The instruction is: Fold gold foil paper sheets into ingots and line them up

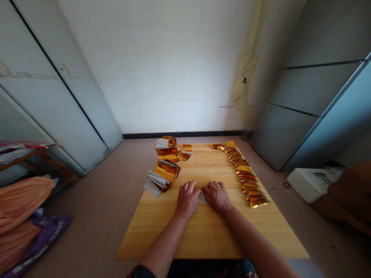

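The left hand (187, 199) and right hand (217, 197), both half-curled, press one folded white-and-gold foil paper (201, 197) on a pale pine table (203, 235), between two curled stacks of gold-and-white paper (164, 175) and a long row of folded gold foil triangles (246, 175).

The one view comes from a camera worn on the person's head, close above the near end of the bench (208, 235) and tipped forward and down. It looks along the bench toward a white wall (156, 65), with the left hand (188, 200) and right hand (217, 197) just below the picture's middle. The wide lens takes in the tall cabinet (58, 96) at the left edge, its lines leaning.
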Demonstrator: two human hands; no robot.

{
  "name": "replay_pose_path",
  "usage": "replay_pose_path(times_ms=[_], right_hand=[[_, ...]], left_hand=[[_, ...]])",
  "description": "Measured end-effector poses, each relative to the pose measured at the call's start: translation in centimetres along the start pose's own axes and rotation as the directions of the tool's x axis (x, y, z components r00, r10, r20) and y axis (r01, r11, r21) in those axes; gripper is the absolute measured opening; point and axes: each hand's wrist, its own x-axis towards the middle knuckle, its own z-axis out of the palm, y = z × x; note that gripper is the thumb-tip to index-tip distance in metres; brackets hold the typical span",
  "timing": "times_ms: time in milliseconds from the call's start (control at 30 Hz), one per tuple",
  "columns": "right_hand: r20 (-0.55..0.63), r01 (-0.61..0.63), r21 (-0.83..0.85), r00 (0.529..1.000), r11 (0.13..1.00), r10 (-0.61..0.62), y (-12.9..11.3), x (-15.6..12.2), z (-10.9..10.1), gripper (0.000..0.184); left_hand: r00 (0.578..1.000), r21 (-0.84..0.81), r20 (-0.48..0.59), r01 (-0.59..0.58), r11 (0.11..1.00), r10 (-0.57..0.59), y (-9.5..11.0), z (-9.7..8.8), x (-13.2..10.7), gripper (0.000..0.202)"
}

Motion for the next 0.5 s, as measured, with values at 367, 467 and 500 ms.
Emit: replay_pose_path(times_ms=[367,467,500], right_hand=[[-0.029,0.024,0.045,0.999,0.999,-0.022,1.3,-1.4,-0.6,0.021],[-0.027,-0.005,0.041,1.0,0.999,0.006,1.7,-1.7,-0.7,0.021],[-0.025,-0.017,0.039,1.0,0.999,0.018,1.7,-1.8,-0.8,0.021]], left_hand=[[0.994,-0.02,0.113,0.0,1.0,0.002,-0.1,0.2,0.2,0.017],[0.993,-0.018,0.118,0.005,1.0,-0.003,0.0,0.0,0.2,0.017],[0.993,-0.013,0.118,0.005,1.0,-0.004,0.0,-0.1,0.2,0.017]])
